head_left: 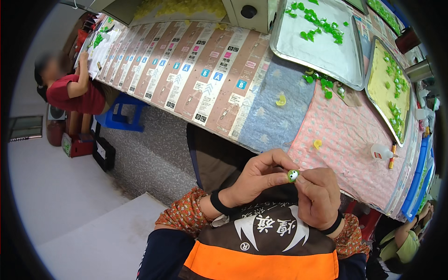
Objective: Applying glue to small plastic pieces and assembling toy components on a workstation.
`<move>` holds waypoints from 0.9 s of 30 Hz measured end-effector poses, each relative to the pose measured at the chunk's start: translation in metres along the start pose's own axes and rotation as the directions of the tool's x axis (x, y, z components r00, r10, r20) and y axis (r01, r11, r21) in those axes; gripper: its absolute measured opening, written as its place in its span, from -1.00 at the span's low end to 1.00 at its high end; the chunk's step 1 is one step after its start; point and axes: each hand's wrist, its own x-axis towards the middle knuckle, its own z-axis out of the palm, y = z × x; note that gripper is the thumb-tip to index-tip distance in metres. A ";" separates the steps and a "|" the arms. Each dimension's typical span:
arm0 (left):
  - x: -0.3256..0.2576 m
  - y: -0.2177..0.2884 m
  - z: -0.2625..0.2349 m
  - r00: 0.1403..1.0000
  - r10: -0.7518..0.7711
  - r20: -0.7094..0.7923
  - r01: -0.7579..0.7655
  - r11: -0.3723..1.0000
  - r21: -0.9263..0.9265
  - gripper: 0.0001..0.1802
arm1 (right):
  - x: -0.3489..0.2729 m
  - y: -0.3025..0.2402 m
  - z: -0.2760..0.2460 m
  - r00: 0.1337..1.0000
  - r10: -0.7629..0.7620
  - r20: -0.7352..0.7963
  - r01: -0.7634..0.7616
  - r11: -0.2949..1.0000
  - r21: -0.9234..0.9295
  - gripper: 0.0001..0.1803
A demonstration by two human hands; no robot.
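Observation:
Between the fingertips of both hands, over my apron and close to the table edge, is a small green and white figurine [293, 175] with dark dots like eyes. My left hand [261, 175] pinches it from the left with thumb and forefinger. From the right, my right hand [318, 191] closes its thumb and fingers on the same piece; its other fingers are curled in. Part of the figurine is hidden behind the fingertips. Beyond my hands, a curved yellow piece [318, 144] lies on the pink cloth [345, 140], and another yellow piece [280, 100] on the blue cloth [266, 116].
A metal tray [298, 51] of small green pieces stands at the far right, beside a yellow-lined tray [378, 88]. A white bottle [381, 151] and an orange tube [392, 158] lie near the right edge. People sit at left and lower right; a blue stool [123, 112] is at left.

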 end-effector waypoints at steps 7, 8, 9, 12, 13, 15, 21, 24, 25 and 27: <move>-0.002 0.008 0.001 0.998 0.061 -0.003 -0.061 0.996 0.061 -0.84 | -0.004 0.002 0.001 0.999 -0.032 0.014 0.031 0.999 0.027 -0.65; -0.003 0.008 0.000 0.997 0.078 0.021 -0.080 0.991 0.108 -0.84 | -0.005 0.002 0.002 0.999 -0.035 0.023 0.034 0.999 0.037 -0.65; -0.003 0.007 -0.002 0.997 0.076 0.019 -0.077 0.991 0.108 -0.84 | -0.007 0.002 0.002 0.999 -0.032 0.023 0.031 0.999 0.039 -0.65; -0.003 0.005 -0.005 0.997 0.062 0.047 -0.068 0.989 0.132 -0.84 | -0.010 0.003 0.002 0.998 -0.036 0.057 0.034 0.999 0.040 -0.63; -0.003 0.005 -0.005 0.997 0.052 0.056 -0.057 0.992 0.109 -0.85 | -0.011 0.003 0.002 0.998 -0.044 0.056 0.041 0.998 0.049 -0.62; -0.003 0.004 -0.005 0.997 0.040 0.065 -0.046 0.995 0.086 -0.86 | -0.012 0.003 0.002 0.997 -0.050 0.055 0.047 0.997 0.057 -0.62; -0.004 0.002 -0.003 0.997 0.032 0.073 -0.036 0.998 0.055 -0.86 | -0.013 0.003 0.002 0.996 -0.066 0.063 0.063 0.996 0.058 -0.64; -0.005 0.001 -0.003 0.997 0.023 0.070 -0.026 0.998 0.051 -0.85 | -0.013 0.004 0.003 0.995 -0.070 0.065 0.068 0.997 0.045 -0.64; -0.006 0.000 -0.003 0.997 0.024 0.071 -0.027 0.998 0.050 -0.85 | -0.014 0.004 0.003 0.995 -0.065 0.071 0.062 0.997 0.046 -0.64; -0.006 -0.001 -0.003 0.997 0.024 0.073 -0.027 0.998 0.050 -0.85 | -0.014 0.003 0.003 0.995 -0.060 0.076 0.057 0.997 0.047 -0.64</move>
